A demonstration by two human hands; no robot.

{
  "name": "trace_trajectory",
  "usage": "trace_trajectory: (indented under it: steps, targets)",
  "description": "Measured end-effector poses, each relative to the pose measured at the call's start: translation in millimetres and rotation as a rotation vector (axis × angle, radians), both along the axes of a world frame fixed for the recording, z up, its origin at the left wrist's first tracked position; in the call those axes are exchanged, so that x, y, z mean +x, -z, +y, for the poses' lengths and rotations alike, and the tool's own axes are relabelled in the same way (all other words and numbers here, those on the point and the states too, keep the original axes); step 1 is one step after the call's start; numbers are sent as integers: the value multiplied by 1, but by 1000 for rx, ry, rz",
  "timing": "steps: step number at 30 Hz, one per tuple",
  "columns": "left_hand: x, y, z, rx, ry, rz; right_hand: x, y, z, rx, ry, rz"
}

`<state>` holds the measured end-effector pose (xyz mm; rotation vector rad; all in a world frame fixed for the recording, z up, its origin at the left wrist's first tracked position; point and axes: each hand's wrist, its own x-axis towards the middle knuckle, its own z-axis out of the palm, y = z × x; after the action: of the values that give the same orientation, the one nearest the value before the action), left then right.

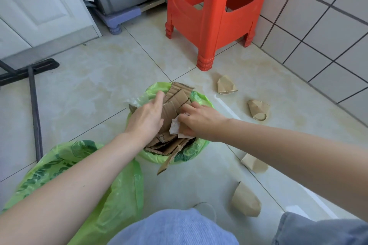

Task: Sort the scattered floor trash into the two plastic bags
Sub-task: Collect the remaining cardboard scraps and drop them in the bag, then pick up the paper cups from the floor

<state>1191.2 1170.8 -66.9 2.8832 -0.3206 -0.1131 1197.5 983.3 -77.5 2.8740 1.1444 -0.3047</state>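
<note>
Both forearms ran off the frame's bottom, and cardboard (175,103) hid the far green bag's (196,96) inside. Right hand (199,120) had its grip pinched on white paper (175,127); left hand (147,117) lay flat, grip wide, just left. Crushed paper cups (227,85) sat right on tile floor (89,85), red stool (211,10) beyond, second bag (121,195) nearer.

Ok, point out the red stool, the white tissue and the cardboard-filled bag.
red stool (211,16), head view, front panel.
white tissue (175,127), head view, crumpled middle.
cardboard-filled bag (157,89), head view, far green rim.
</note>
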Motion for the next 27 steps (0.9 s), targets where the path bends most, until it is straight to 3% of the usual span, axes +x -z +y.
trace_trajectory:
  steps: [6,17,21,27]
  targets:
    - [-10,-20,4,-38,-59,34,-8,-41,-20,104,93,-45]
    - [-35,-81,-56,-192,73,-173,-54,-91,-109,55,230,21]
    - [-54,-72,-99,-245,216,-232,-84,-86,-158,35,314,56]
    - [-87,-30,-160,-254,451,-134,-123,-46,-219,21,435,122]
